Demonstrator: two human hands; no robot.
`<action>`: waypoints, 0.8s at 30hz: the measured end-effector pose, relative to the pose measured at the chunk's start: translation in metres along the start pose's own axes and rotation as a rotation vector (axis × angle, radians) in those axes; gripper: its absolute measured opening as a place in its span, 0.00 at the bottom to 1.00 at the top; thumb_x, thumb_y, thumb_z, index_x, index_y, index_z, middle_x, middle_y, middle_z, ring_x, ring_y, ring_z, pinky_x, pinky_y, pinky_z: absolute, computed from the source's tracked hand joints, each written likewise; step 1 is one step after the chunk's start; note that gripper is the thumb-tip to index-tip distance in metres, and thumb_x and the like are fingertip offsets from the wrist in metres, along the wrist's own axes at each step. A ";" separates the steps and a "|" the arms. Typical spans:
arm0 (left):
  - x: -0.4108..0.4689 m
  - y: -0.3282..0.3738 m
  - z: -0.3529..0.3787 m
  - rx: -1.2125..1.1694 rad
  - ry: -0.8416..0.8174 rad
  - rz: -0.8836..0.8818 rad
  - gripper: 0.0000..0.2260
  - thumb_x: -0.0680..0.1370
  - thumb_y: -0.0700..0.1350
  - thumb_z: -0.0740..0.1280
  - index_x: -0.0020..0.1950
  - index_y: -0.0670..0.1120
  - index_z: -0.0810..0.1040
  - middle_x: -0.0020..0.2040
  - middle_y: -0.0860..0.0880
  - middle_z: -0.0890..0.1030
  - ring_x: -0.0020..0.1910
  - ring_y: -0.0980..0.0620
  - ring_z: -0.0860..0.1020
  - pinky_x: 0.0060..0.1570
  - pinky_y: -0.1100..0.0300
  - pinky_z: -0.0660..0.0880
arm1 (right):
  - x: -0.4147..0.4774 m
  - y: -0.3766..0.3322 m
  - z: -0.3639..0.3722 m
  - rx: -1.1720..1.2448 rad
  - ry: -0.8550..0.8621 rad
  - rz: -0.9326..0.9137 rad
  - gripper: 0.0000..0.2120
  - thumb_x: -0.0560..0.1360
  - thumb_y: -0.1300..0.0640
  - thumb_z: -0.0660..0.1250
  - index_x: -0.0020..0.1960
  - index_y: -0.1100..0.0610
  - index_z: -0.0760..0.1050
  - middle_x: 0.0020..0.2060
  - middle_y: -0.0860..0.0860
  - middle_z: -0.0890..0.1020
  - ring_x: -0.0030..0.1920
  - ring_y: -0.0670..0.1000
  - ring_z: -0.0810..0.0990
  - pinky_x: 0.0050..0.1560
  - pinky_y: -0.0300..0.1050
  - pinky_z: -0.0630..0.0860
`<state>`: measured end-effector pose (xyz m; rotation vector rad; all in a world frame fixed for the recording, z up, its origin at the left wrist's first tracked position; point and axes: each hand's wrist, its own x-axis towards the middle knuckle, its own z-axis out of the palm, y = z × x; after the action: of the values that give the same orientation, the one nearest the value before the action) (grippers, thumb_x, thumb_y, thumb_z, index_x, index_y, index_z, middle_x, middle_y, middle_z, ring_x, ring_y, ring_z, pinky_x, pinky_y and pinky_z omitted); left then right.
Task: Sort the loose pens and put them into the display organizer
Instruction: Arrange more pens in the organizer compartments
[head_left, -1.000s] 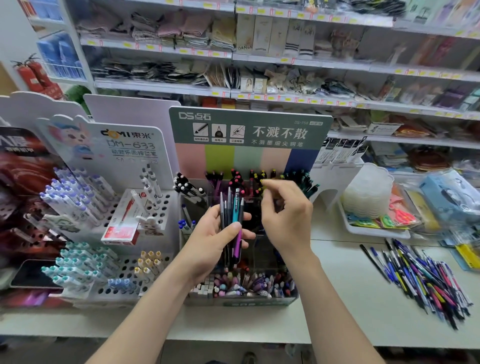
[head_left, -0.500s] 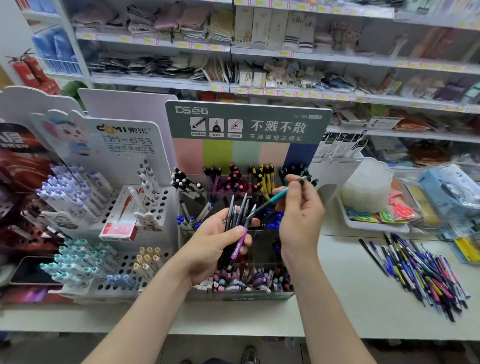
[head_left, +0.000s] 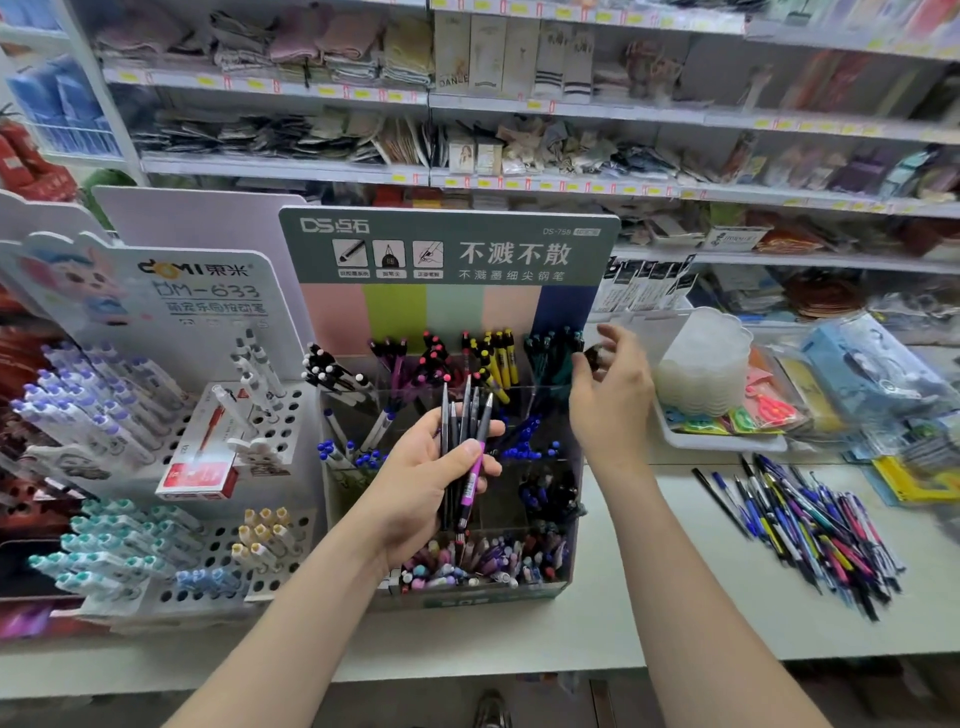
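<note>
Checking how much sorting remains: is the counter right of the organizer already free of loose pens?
No, a pile of loose pens lies on the counter right of the display organizer.

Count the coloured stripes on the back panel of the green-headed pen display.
5, side by side below the green header: pink stripe at the left, then lime stripe, mint stripe, peach stripe, and navy stripe at the right. None appears hidden.

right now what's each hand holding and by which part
The left hand grips a bundle of pens around their mid-barrels, thumb across the front. The right hand is at the teal pens; whether its fingers pinch one cannot be told.
</note>
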<state>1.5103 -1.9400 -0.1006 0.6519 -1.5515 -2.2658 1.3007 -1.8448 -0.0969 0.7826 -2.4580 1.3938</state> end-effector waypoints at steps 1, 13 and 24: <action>0.000 0.000 0.000 -0.005 0.004 -0.002 0.14 0.86 0.34 0.62 0.72 0.42 0.74 0.65 0.46 0.84 0.49 0.48 0.81 0.53 0.48 0.76 | -0.002 -0.003 0.000 -0.017 -0.020 -0.016 0.16 0.84 0.61 0.68 0.71 0.59 0.75 0.61 0.57 0.81 0.59 0.57 0.81 0.63 0.48 0.76; 0.000 0.000 -0.005 -0.016 -0.008 0.023 0.15 0.86 0.36 0.63 0.73 0.43 0.72 0.66 0.45 0.84 0.51 0.47 0.82 0.52 0.52 0.78 | -0.034 -0.020 0.005 -0.070 0.125 -0.328 0.14 0.78 0.67 0.71 0.62 0.59 0.82 0.54 0.53 0.83 0.57 0.54 0.77 0.59 0.43 0.74; -0.015 0.009 -0.028 -0.046 -0.126 -0.029 0.19 0.84 0.35 0.67 0.75 0.40 0.72 0.52 0.36 0.83 0.47 0.48 0.84 0.47 0.57 0.82 | -0.075 -0.063 0.002 0.680 -0.815 0.344 0.14 0.85 0.48 0.67 0.56 0.57 0.85 0.39 0.63 0.80 0.31 0.53 0.72 0.36 0.44 0.76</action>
<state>1.5383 -1.9574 -0.0982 0.5323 -1.5500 -2.3982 1.3977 -1.8469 -0.0839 1.3177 -2.7529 2.5185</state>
